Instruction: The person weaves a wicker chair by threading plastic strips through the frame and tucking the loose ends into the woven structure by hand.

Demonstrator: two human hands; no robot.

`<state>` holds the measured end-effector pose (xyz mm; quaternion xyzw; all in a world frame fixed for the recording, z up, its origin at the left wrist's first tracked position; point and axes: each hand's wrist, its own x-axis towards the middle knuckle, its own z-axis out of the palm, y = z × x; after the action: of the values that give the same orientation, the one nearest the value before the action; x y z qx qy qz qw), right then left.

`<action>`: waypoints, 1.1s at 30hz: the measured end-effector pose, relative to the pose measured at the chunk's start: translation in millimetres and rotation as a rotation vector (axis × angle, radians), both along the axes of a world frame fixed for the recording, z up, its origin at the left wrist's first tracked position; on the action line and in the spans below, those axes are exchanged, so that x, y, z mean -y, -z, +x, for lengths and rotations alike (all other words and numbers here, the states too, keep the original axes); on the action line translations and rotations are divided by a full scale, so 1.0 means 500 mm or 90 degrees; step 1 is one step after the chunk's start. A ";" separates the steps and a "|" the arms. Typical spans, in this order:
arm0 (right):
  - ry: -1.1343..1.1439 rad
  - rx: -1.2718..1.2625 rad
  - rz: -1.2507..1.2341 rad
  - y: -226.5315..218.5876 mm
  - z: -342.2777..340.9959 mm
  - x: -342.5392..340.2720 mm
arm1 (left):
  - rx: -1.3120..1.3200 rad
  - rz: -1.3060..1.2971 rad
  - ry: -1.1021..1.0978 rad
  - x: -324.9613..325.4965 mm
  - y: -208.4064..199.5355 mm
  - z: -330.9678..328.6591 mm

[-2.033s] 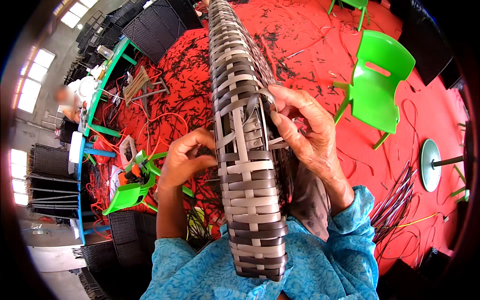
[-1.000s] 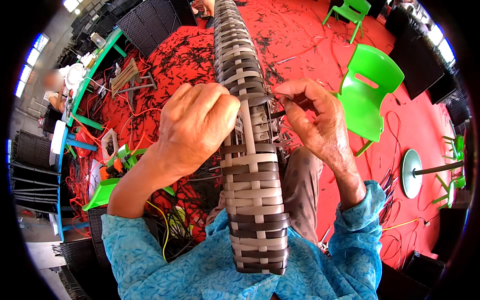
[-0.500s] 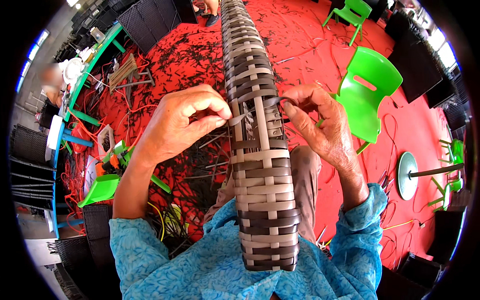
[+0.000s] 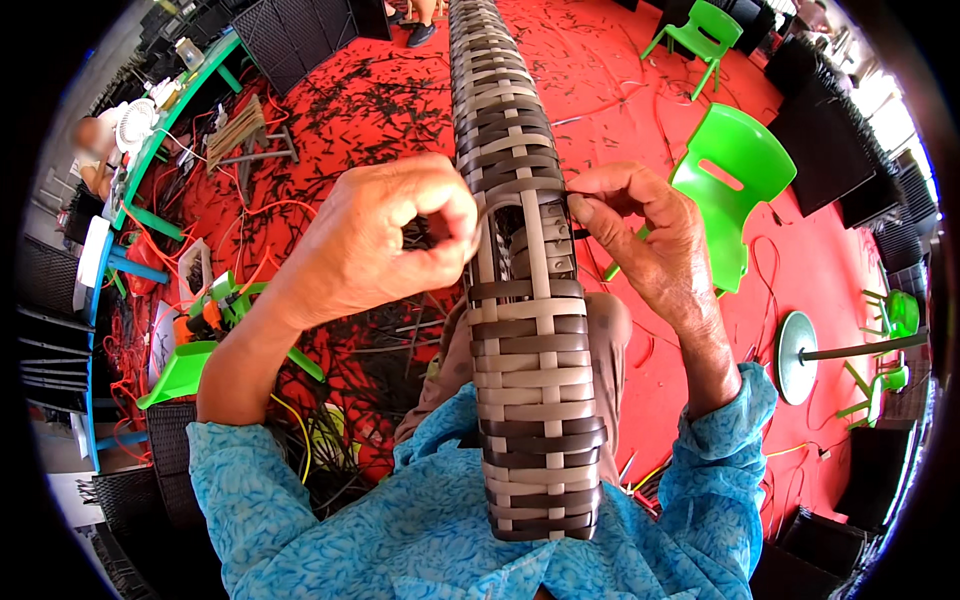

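Observation:
A long beam (image 4: 541, 370), wrapped in flat grey and dark brown plastic weaving strips, runs from my lap away from me. Between the woven stretches is a gap where the inner frame (image 4: 540, 250) shows, with a lengthwise grey strip (image 4: 533, 225) crossing it. My left hand (image 4: 385, 245) is at the left edge of this gap, its thumb and fingers closed on a grey weaving strip that they mostly hide. At the right edge, my right hand (image 4: 650, 240) pinches at the end of a dark brown weaving strip (image 4: 525, 187) with thumb and forefinger.
Dark strip scraps litter the red floor (image 4: 700, 400). A green chair (image 4: 730, 170) stands at right, near a round-based stand (image 4: 797, 357). A green tool-like object with orange parts (image 4: 210, 315) is at left. Beyond it, a person sits by a green table (image 4: 160, 150) with a white fan (image 4: 135, 125).
My left hand has risen slightly and turned, its fingers curling tighter against the beam. The grey strip end it held in plain view is now mostly hidden. My right hand stays at the right edge.

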<state>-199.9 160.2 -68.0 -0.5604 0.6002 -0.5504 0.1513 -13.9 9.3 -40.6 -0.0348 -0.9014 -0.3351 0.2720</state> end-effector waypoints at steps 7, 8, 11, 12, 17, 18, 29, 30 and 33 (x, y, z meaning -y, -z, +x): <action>-0.044 -0.112 -0.062 0.010 -0.001 -0.005 | -0.313 -0.556 -0.304 0.016 0.035 -0.037; -0.051 -0.110 -0.066 0.011 -0.002 -0.006 | -0.328 -0.559 -0.337 0.017 0.033 -0.038; -0.068 -0.063 -0.076 0.016 -0.005 -0.003 | -0.203 -0.361 -0.231 0.002 0.019 -0.032; -0.073 -0.027 -0.071 0.016 -0.007 -0.003 | -0.118 -0.227 -0.175 -0.001 0.009 -0.026; -0.105 0.121 0.011 0.010 -0.015 -0.004 | 0.106 -0.052 0.071 0.011 -0.039 -0.011; -0.113 0.109 0.017 0.007 -0.017 -0.004 | 0.126 -0.077 0.080 0.015 -0.044 -0.012; -0.209 0.253 0.075 -0.009 -0.031 -0.001 | 0.225 -0.091 0.017 -0.018 -0.050 -0.020; -0.233 0.285 0.081 -0.009 -0.031 -0.004 | 0.214 -0.106 0.030 -0.019 -0.050 -0.018; -0.278 0.343 0.075 -0.009 -0.032 -0.009 | 0.200 -0.097 0.027 -0.015 -0.059 -0.017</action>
<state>-216.1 164.6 -63.4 -0.5004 0.4352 -0.5979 0.4503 -22.2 16.6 -10.9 -0.0217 -0.9546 -0.2731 0.1173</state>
